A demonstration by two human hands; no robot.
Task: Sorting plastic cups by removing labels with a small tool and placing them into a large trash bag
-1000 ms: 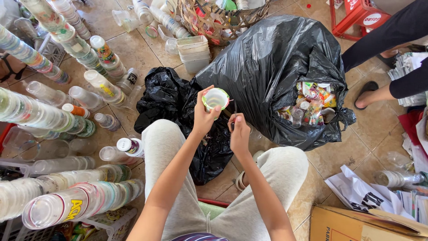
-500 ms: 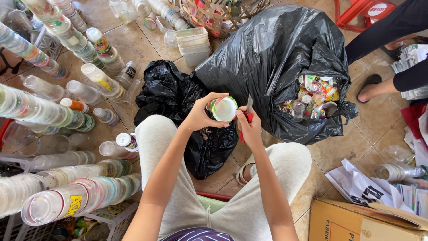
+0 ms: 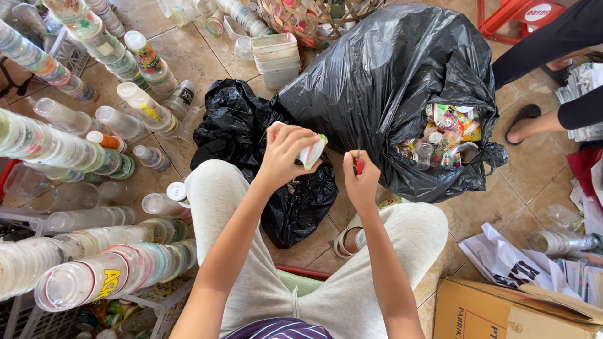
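L hand [image 3: 286, 154] is gripping a small plastic cup [image 3: 312, 152] at frame centre, R hand [image 3: 362, 181] is pinching a red cutter [image 3: 358, 166] at its 3 o'clock; approx. midway: stacked cups [image 3: 94, 279] at 8 o'clock, black bag [image 3: 402, 94] at 1 o'clock unsorted.

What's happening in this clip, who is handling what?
A seated person holds a small plastic cup in the left hand and a small red tool in the right hand, above their knees. In front sits an open black rubbish bag full of colourful wrappers and cups. Long stacks of nested clear cups lie to the left.
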